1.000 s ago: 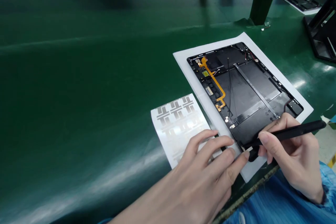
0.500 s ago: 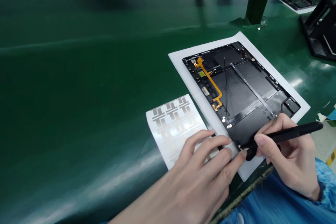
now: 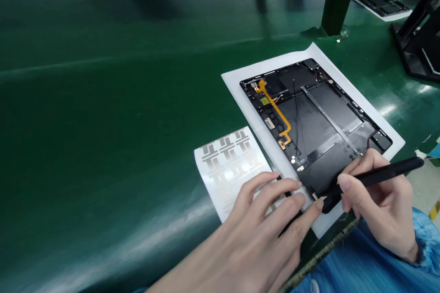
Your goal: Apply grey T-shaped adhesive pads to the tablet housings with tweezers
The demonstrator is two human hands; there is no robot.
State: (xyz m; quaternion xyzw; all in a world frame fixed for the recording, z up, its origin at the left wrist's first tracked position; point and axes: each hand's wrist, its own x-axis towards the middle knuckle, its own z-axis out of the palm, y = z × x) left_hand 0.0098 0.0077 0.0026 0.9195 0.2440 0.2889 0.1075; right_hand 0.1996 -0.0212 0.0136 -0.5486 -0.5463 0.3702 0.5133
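Note:
A black tablet housing (image 3: 330, 146), its inside facing up, rests on a white sheet (image 3: 237, 87). An orange flex cable (image 3: 283, 116) runs along its left side, and a grey ribbon strip crosses it. My right hand (image 3: 381, 206) grips a slim black pen-like tool (image 3: 388, 171), tip pointing at the housing's near corner; its exact kind is unclear. My left hand (image 3: 264, 229) lies palm down with fingers spread. One fingertip is at that near corner, close to the tool tip; others rest over the white sheet and a sticker sheet (image 3: 228, 160) with grey T-shaped pieces.
The green table (image 3: 103, 123) stretches left and back. A green post (image 3: 335, 0) stands behind the housing. Another housing (image 3: 383, 4) on white paper lies at the back right, near a black stand (image 3: 417, 46). A small connector (image 3: 340, 40) lies by the post.
My right hand and the tool have shifted slightly right and down at the near corner. The left hand stays almost in place. The whole view has moved a little.

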